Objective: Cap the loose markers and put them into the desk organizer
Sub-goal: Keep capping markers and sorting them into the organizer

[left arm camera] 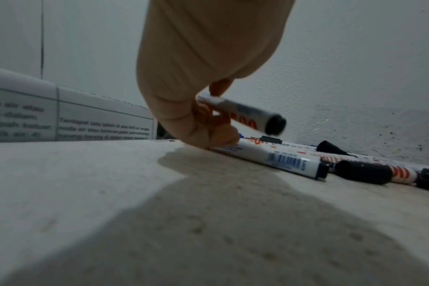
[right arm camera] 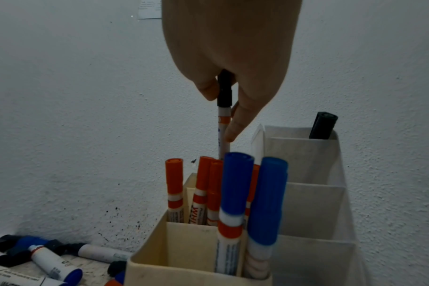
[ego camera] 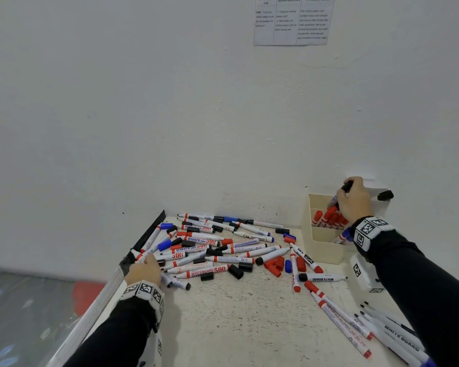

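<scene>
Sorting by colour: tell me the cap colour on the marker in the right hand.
Black cap; right wrist view.

Two hands, two organizers: a cream one with at least five red-capped markers, two blue-capped; a white one with one black-capped.

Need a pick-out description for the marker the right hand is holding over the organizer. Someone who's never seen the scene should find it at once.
Find the cream desk organizer against the wall at the table's far right. Above its rear compartment, packed with red-capped markers, the right hand holds one black-capped marker upright, cap on top. It is the only black-capped marker among the reds and the only one in fingers there; another black cap sits apart in the white organizer alongside.
</scene>
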Tool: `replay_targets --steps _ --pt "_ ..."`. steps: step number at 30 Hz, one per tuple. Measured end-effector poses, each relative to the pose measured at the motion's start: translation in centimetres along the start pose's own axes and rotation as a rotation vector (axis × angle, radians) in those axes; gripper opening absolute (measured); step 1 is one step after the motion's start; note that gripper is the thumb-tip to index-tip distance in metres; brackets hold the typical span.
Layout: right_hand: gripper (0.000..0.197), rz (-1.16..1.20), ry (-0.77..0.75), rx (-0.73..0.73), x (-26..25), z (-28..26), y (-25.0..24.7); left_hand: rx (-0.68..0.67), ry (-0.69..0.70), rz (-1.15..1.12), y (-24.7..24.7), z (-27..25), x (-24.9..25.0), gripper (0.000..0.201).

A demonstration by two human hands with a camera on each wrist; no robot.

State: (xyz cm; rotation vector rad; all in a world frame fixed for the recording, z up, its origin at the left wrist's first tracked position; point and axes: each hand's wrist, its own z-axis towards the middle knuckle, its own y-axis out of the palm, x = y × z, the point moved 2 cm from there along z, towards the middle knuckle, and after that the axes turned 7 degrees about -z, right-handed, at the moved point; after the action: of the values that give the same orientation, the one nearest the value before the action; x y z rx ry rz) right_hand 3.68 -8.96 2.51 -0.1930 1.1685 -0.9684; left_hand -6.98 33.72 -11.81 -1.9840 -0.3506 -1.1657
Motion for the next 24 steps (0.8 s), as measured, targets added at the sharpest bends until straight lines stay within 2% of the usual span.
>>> replay_targets --steps 3,8,15,20,24 --pt "0.024 0.008 -0.045 0.044 0.3 0.5 -0.2 0.063 0.076 -0.145 0.7 -0.4 0.9 0.047" --pt "0.025 0.053 -0.108 0.196 0.6 1.2 -1.4 -0.021 0.257 -0.300 3.3 -3.1 3.3 0.027" --pt "0.026 0.123 -0.133 0.347 1.2 1.5 -4.1 -0.279 0.361 -0.229 7.3 -5.9 4.1 0.022" --pt "0.028 0.157 -0.159 0.454 2.8 1.5 -5.2 -0.367 0.406 -0.180 8.8 -6.8 4.1 0.018" --pt "0.024 0.081 -0.190 0.412 3.5 1.6 -4.8 -0.400 0.426 -0.178 9.2 -7.2 3.9 0.017"
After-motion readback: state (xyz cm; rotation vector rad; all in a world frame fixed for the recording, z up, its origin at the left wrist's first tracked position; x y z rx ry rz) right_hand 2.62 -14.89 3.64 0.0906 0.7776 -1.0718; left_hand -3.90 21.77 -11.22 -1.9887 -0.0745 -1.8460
